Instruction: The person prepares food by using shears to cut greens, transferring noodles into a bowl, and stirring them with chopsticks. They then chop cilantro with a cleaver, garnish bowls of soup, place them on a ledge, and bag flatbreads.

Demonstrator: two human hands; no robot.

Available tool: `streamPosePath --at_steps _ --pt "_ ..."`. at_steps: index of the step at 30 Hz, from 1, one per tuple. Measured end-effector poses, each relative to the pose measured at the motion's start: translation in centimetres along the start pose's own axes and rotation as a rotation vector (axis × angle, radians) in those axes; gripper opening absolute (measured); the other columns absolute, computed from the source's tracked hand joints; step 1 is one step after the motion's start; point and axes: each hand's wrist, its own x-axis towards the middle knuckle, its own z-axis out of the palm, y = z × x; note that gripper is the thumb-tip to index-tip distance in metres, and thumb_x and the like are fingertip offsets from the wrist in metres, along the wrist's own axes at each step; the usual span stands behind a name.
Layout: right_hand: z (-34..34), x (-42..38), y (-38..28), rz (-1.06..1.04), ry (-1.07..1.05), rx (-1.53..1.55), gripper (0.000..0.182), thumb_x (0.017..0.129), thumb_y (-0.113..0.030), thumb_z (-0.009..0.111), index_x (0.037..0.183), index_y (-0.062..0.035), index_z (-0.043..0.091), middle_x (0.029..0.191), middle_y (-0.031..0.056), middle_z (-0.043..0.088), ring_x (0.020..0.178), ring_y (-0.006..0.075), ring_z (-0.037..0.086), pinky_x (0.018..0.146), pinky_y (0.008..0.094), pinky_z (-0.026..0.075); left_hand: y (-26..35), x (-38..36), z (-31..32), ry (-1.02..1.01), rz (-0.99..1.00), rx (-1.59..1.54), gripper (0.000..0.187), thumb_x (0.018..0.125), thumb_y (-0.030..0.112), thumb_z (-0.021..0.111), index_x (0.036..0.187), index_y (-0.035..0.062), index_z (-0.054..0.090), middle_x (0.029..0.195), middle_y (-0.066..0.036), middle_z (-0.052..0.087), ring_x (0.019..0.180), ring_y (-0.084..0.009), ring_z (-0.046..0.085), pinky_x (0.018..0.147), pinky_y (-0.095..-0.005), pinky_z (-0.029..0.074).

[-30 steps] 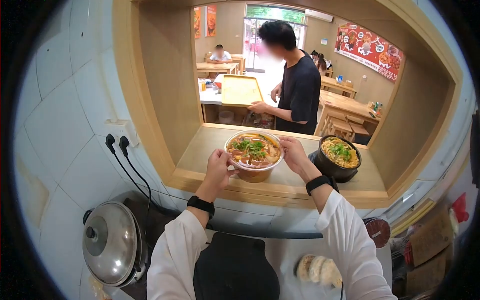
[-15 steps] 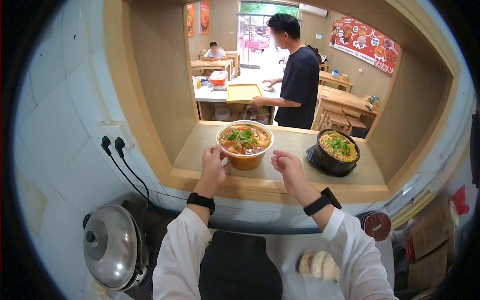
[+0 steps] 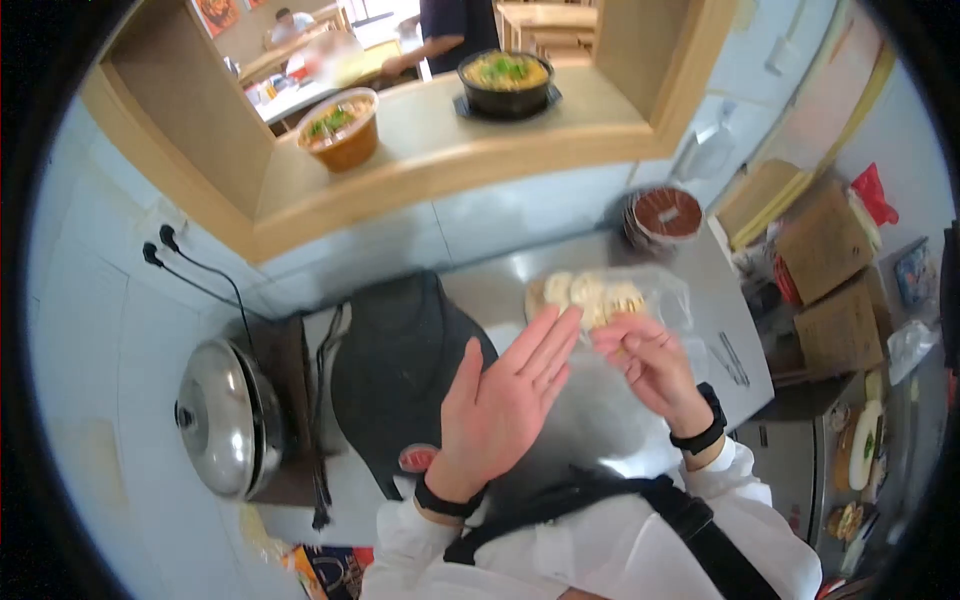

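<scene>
My left hand (image 3: pixel 505 405) is raised over the steel counter with its palm up and fingers stretched out, holding nothing. To its right, my right hand (image 3: pixel 650 365) is loosely curled, with no object visible in it. Just beyond both hands lie several pale round flatbreads (image 3: pixel 585 290) in a clear plastic bag (image 3: pixel 665 290). On the pass-through ledge (image 3: pixel 430 150) stand a plastic bowl of orange-red soup (image 3: pixel 350 148) topped with chopped greens and a black pot of noodles (image 3: pixel 507 85) on a dark base. Neither hand touches the bowl or the pot.
A black flat item (image 3: pixel 400 360) with a red round logo lies left of my hands. Further left is a lidded metal pan (image 3: pixel 225 420) near plugged cords. A wrapped brown stack (image 3: pixel 665 215) and tongs (image 3: pixel 733 360) are at right. A person (image 3: pixel 455 35) stands beyond the ledge.
Both hands have left the soup bowl and ledge and come back over the counter. The bowl stays on the ledge. My view has tilted down and turned right.
</scene>
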Motion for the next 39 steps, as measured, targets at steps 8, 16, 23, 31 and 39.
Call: streamPosePath --at_steps 8,16,23,31,39 --pt "-3.8 -14.1 -3.8 -0.59 0.323 -0.605 0.023 0.086 -0.01 0.048 0.106 -0.0018 0.056 0.101 0.0161 0.06 0.09 0.0247 0.06 0.079 0.0333 0.047 -12.2 1.2 6.9 -0.159 -0.149 0.133 0.069 0.089 0.052 0.018 0.138 0.0051 0.007 0.144 -0.011 0.005 0.133 -0.02 0.005 0.105 -0.0329 0.001" --pt "-18.4 -30.0 -3.0 -0.649 0.761 -1.524 0.059 0.079 -0.043 0.045 0.128 -0.0099 0.037 0.13 0.013 0.04 0.12 0.0315 0.034 0.099 0.047 0.024 -36.8 3.2 9.4 -0.279 -0.484 0.316 0.055 0.092 0.039 0.03 0.137 0.0111 0.018 0.142 -0.009 0.016 0.129 -0.0196 0.022 0.104 -0.0352 0.018" --pt "-22.1 -46.6 -4.0 -0.66 0.675 -0.056 0.066 0.084 -0.059 0.025 0.136 -0.0178 0.021 0.138 0.0066 0.028 0.125 0.0297 0.026 0.1 0.0446 0.022 -52.5 3.1 15.9 -0.879 -0.239 1.318 0.051 0.092 0.036 0.031 0.137 0.0139 0.02 0.142 -0.011 0.017 0.129 -0.0229 0.02 0.105 -0.0381 0.013" --pt "-27.6 -54.5 -2.8 -0.84 1.03 -0.81 0.06 0.087 -0.042 0.034 0.135 -0.0066 0.023 0.136 0.0092 0.031 0.121 0.0252 0.035 0.099 0.0385 0.028 -73.0 0.6 8.5 -0.367 -0.537 0.44 0.069 0.088 0.052 0.025 0.138 0.009 0.004 0.14 -0.006 0.021 0.128 -0.0192 0.022 0.105 -0.0371 0.017" --pt "-26.7 -55.1 -4.8 -0.526 1.03 -0.48 0.059 0.086 -0.039 0.039 0.132 -0.0056 0.026 0.128 0.0086 0.037 0.112 0.0239 0.041 0.093 0.0365 0.032 -69.4 3.3 1.4 -1.33 -1.146 1.139 0.052 0.091 0.044 0.032 0.127 0.0064 0.035 0.124 -0.01 0.04 0.11 -0.0205 0.038 0.095 -0.0354 0.027"
